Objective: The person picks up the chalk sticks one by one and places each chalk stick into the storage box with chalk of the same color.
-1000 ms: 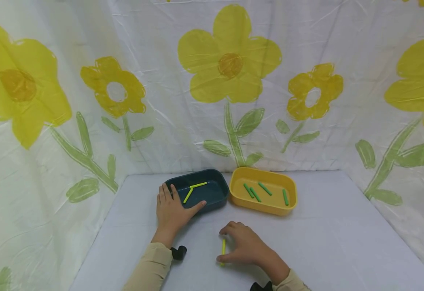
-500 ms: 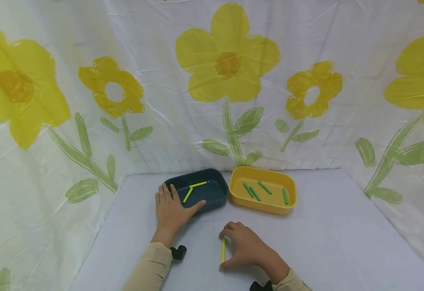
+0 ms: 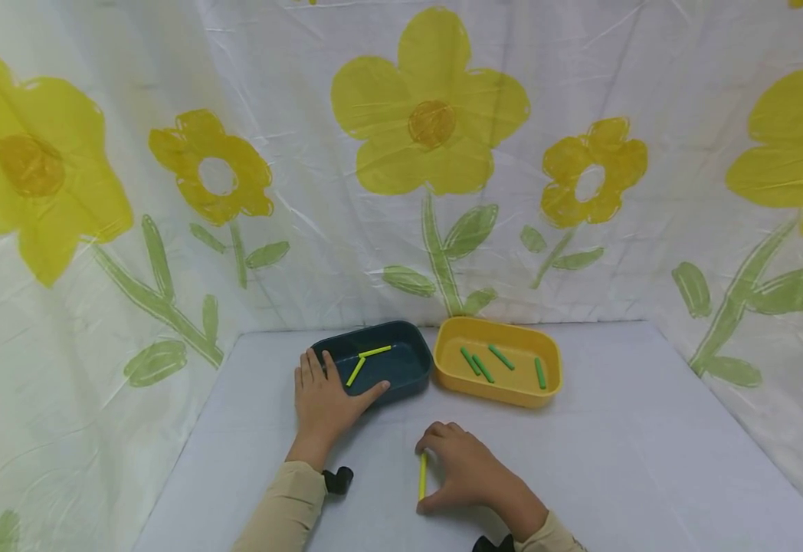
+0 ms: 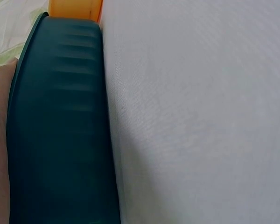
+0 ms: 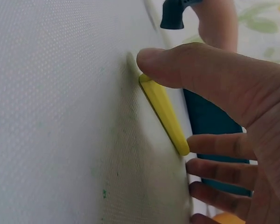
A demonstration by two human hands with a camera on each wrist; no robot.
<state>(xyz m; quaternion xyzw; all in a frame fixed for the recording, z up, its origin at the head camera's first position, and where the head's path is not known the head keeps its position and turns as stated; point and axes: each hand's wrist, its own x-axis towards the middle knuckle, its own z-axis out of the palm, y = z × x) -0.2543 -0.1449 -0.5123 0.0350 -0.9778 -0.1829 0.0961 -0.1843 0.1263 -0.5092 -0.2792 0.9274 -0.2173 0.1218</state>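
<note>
My right hand (image 3: 467,469) pinches a yellow chalk-like stick (image 3: 423,477) lengthwise, thumb at its near end and index finger at its far end. In the right wrist view the yellow stick (image 5: 164,114) lies on or just over the white cloth; which of the two I cannot tell. Spread over the left side of a dark teal tray (image 3: 408,376), my left hand (image 3: 326,402) rests on the rim with fingers fairly straight and the thumb along the front edge. Two yellow sticks (image 3: 356,371) lie inside that tray. The left wrist view shows the tray's side wall (image 4: 60,140) beside part of the hand.
A yellow tray (image 3: 498,392) with several green sticks (image 3: 501,356) stands close to the right of the teal one. Both sit near the back of the white-covered table (image 3: 622,460). Behind hangs a flower-printed curtain (image 3: 305,253). Small green specks (image 5: 104,192) dot the cloth.
My right thumb has shifted from alongside the yellow stick onto its near end, and the index finger has met the far end. The left hand and both trays look the same.
</note>
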